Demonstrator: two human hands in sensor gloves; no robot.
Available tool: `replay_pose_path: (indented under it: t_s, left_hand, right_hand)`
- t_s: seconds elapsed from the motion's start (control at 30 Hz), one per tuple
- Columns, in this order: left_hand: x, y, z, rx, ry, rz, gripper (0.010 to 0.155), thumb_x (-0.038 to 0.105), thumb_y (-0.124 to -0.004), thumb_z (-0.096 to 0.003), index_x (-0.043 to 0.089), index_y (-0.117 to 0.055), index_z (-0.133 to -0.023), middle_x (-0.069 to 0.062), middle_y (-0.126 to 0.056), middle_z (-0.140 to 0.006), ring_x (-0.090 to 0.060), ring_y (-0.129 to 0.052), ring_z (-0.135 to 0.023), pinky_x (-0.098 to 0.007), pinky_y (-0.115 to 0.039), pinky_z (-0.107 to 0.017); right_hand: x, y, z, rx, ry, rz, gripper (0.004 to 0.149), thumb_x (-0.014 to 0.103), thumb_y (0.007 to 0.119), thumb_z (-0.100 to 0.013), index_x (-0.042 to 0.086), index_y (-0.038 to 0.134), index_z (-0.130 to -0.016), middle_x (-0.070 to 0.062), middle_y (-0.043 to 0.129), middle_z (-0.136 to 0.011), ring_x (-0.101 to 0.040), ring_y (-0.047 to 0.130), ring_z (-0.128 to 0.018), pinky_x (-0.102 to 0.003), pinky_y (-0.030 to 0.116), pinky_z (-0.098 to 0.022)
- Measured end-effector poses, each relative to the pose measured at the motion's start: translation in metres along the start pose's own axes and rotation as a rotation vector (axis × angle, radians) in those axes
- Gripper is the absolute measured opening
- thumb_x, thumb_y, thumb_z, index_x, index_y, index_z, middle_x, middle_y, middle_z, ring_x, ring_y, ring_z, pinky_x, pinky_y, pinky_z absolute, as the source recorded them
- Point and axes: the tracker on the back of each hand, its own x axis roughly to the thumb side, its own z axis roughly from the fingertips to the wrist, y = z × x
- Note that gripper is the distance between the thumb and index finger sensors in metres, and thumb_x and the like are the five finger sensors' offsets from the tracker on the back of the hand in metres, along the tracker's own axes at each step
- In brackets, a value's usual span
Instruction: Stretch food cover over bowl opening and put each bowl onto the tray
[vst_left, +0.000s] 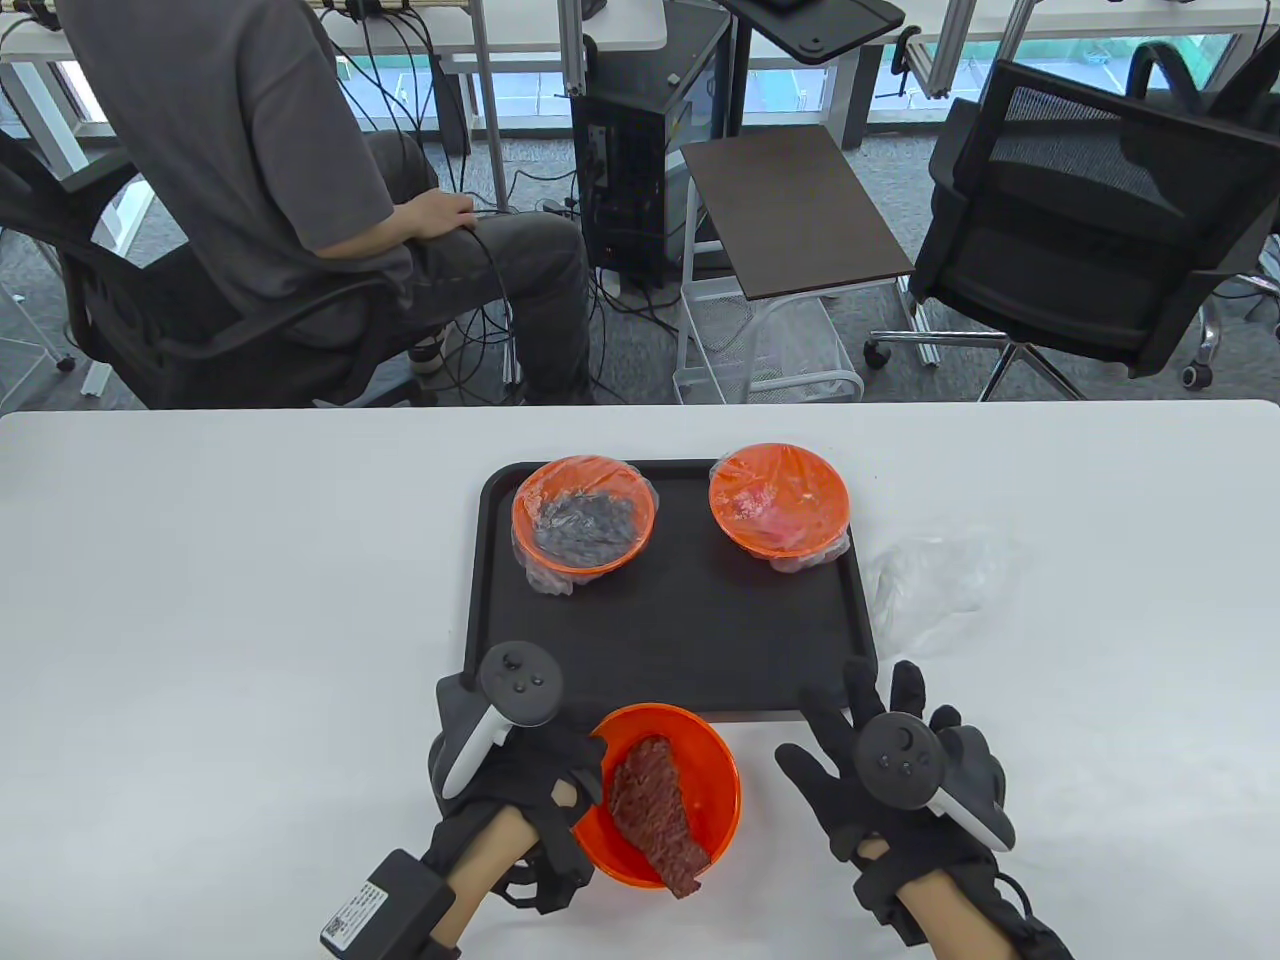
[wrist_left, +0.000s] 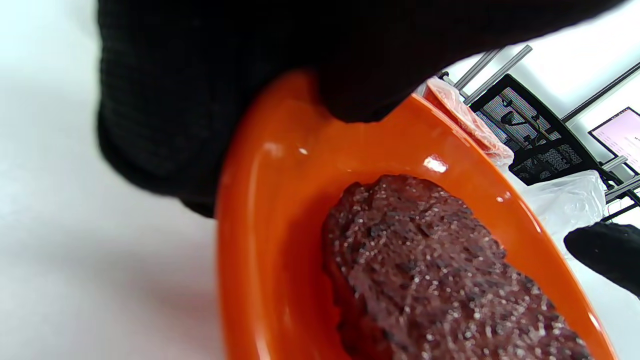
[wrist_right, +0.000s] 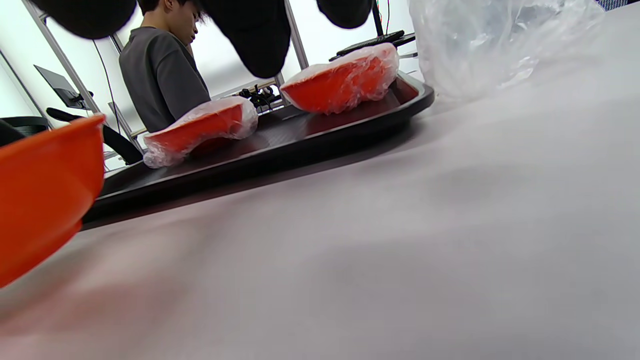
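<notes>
An uncovered orange bowl (vst_left: 700, 770) with a slab of red meat (vst_left: 655, 815) stands near the table's front edge. My left hand (vst_left: 545, 770) grips its left rim, thumb over the edge (wrist_left: 350, 95). My right hand (vst_left: 880, 745) hovers open to the bowl's right, fingers spread and holding nothing. On the black tray (vst_left: 680, 640) stand two orange bowls under clear covers: one with dark pieces (vst_left: 583, 520) at back left, one with red food (vst_left: 780, 500) at back right. A loose clear food cover (vst_left: 935, 575) lies on the table right of the tray.
A person (vst_left: 280, 180) sits on an office chair beyond the table's far edge. A second black chair (vst_left: 1090, 220), a small side table (vst_left: 790, 210) and a computer tower stand behind the table. The white table (vst_left: 200, 600) surrounds the tray.
</notes>
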Motion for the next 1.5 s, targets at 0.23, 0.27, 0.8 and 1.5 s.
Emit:
replay_pose_path:
  t_s: [0.23,0.27,0.8,1.5]
  left_hand:
    - [0.002,-0.014,-0.013,-0.022,0.015,-0.005,0.048,0.031,-0.092,-0.0479,0.018,-0.091,-0.094,-0.012,-0.108,-0.075,-0.035,-0.116,-0.043,-0.034,-0.106,-0.025]
    - [0.002,-0.015,-0.015,-0.026,0.017,-0.003,0.048,0.031,-0.092,-0.0479,0.018,-0.091,-0.094,-0.012,-0.108,-0.075,-0.035,-0.116,-0.043,-0.034,-0.106,-0.025]
    - [-0.004,-0.020,-0.015,-0.065,0.050,0.029,0.058,0.042,-0.090,-0.0497,0.017,-0.081,-0.101,-0.013,-0.103,-0.082,-0.035,-0.115,-0.051,-0.036,-0.105,-0.031]
    - [-0.054,0.017,0.014,0.203,0.044,-0.380,0.096,0.091,-0.055,-0.0406,0.048,-0.015,-0.116,0.000,0.005,-0.125,-0.044,0.003,-0.115,-0.071,-0.011,-0.076]
  right_hand:
    - [0.000,0.001,0.000,0.003,-0.001,-0.004,0.082,0.071,0.056,-0.050,0.026,0.052,-0.118,-0.017,0.024,-0.121,-0.055,0.004,-0.099,-0.078,0.015,-0.056]
    - [0.000,0.001,0.000,0.004,-0.001,-0.004,0.082,0.071,0.056,-0.050,0.026,0.052,-0.118,-0.017,0.024,-0.121,-0.055,0.004,-0.099,-0.077,0.015,-0.056]
    - [-0.004,-0.002,0.000,-0.007,0.001,-0.035,0.083,0.072,0.057,-0.050,0.026,0.050,-0.118,-0.017,0.024,-0.121,-0.055,0.005,-0.099,-0.078,0.016,-0.056]
    - [-0.042,-0.030,0.000,-0.336,0.114,-0.139,0.106,0.069,0.083,-0.044,0.015,0.027,-0.116,-0.023,0.029,-0.119,-0.070,0.039,-0.098,-0.084,0.052,-0.054]
